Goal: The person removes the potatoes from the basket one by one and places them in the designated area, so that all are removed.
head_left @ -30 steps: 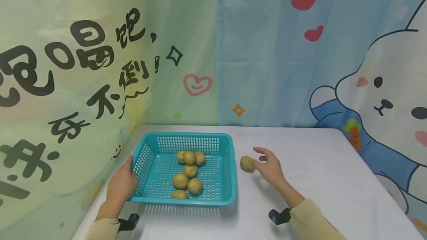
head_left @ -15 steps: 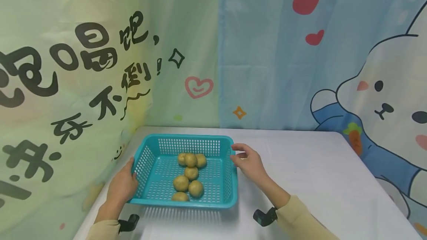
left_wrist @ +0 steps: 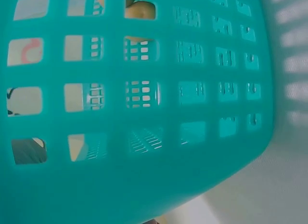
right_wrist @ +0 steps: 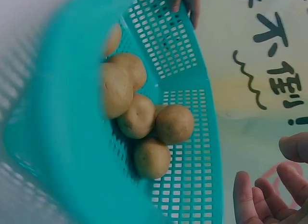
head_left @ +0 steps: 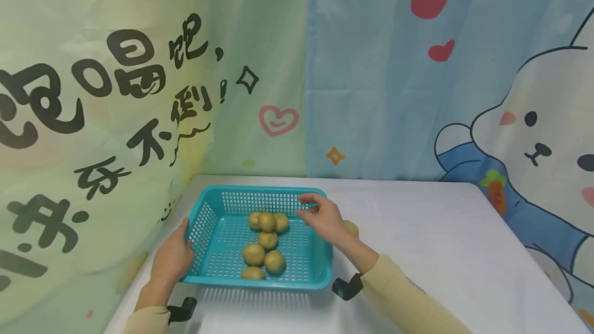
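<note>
A turquoise plastic basket (head_left: pixel 218 278) with perforated walls stands on the white table, several round, yellowish-brown potatoes (head_left: pixel 253 254) lying in it. My left hand (head_left: pixel 170 259) grips its left rim; those fingers also show at the rim in the right wrist view. The basket's perforated wall (left_wrist: pixel 115 123) fills most of the left wrist view. Over the basket's right end hovers my right hand (head_left: pixel 325 220), fingers loosely bent and holding nothing, as the right wrist view shows with its spread fingers (right_wrist: pixel 245 197). Another potato (head_left: pixel 351 228) sits outside the basket, partly hidden behind my right wrist.
The white table (head_left: pixel 417 241) extends to the right of the basket. Behind it hangs a printed cloth backdrop (head_left: pixel 371 92) with hearts, lettering and a cartoon rabbit. Each wrist wears a small black device, such as the right one (head_left: pixel 347 287).
My right hand has moved left from beside the single potato to over the basket's right end, leaving that potato on the table. My left hand has kept its grip on the rim.
</note>
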A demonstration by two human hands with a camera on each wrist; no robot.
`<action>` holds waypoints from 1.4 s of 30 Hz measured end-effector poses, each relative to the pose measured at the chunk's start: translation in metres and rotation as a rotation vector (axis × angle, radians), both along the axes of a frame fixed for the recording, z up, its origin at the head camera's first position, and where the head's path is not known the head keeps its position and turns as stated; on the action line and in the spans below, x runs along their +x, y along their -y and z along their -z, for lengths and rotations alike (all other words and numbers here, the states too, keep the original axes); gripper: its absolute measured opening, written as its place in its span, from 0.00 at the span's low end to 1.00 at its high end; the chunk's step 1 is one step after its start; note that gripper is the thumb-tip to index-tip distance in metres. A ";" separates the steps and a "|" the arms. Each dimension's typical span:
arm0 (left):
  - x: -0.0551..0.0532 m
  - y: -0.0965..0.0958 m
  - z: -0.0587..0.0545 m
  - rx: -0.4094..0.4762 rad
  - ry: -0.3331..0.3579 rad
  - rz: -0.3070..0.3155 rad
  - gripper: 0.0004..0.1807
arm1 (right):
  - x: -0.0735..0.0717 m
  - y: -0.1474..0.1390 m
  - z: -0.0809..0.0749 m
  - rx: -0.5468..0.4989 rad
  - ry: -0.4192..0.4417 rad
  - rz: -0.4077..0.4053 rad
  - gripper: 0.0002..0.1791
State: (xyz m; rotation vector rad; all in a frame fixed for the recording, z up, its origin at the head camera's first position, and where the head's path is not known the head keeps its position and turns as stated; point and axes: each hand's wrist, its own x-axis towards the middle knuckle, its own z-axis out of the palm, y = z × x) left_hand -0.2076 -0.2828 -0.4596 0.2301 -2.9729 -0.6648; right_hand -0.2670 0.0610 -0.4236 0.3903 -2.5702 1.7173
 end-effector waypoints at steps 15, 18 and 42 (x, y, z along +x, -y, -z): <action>-0.001 -0.001 0.000 0.015 0.001 -0.015 0.33 | -0.032 0.035 0.016 0.064 0.095 -0.053 0.18; 0.000 0.000 0.000 0.009 -0.003 0.002 0.33 | -0.032 0.040 0.022 0.092 0.103 -0.071 0.19; 0.000 0.004 0.000 0.050 0.027 0.060 0.34 | -0.039 0.067 0.042 0.434 -0.020 -0.287 0.30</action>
